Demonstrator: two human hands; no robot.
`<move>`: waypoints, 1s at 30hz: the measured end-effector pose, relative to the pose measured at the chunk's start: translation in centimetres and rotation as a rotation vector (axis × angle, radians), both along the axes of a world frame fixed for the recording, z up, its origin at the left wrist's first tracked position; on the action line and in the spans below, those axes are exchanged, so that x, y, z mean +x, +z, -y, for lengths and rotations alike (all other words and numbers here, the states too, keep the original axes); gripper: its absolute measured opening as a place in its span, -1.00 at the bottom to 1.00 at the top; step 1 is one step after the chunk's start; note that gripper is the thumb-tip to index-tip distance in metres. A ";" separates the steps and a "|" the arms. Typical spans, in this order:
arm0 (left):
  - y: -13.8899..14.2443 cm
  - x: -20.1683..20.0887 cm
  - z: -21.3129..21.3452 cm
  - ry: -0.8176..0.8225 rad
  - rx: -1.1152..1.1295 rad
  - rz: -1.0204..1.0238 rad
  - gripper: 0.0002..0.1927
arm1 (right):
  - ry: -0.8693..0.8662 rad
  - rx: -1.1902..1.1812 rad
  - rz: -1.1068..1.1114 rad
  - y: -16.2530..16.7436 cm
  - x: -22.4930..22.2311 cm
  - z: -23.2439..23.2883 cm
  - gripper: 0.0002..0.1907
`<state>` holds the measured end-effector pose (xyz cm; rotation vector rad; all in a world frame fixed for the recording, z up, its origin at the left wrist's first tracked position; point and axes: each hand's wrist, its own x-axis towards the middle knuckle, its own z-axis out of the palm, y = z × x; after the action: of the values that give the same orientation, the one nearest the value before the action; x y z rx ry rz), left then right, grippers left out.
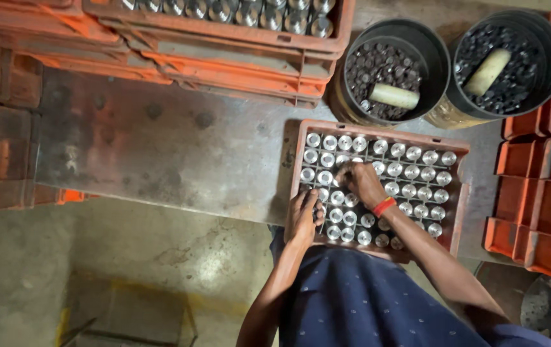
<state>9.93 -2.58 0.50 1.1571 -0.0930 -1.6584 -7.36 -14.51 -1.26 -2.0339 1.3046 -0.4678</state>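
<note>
An orange plastic crate (460, 193) on a steel table holds rows of shiny metal cylinders (410, 172) standing upright in a grid. My right hand (365, 183), with a red band at the wrist, reaches into the crate's left-middle part with its fingers closed on one cylinder (341, 175). My left hand (302, 217) rests on the crate's near left rim, fingers curled over the edge beside the cylinders. Whether it holds a part is hidden.
Two black buckets (435, 64) (548, 64) of small dark parts, each with a pale cylinder lying on top, stand behind the crate. Stacked orange crates (237, 61) line the back, left and right (532, 212). The steel table (159, 148) ends at a concrete floor (95, 270).
</note>
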 end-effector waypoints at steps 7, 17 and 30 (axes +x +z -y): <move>-1.4 -2.2 1.5 -0.093 -0.001 -0.028 -0.74 | -0.039 0.698 0.618 -0.7 -0.9 -4.4 -0.77; -5.2 -1.5 0.5 0.067 0.127 -0.417 -0.75 | -0.083 -0.110 0.047 0.4 0.0 3.1 -0.89; -0.3 -0.9 2.5 -0.374 -0.054 -0.030 -0.59 | -0.079 0.645 0.521 -0.6 -1.8 -3.2 -0.83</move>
<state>9.08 -5.09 0.24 1.1216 -0.3506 -1.9858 -9.21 -11.33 -1.81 -1.2258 1.0341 -0.4899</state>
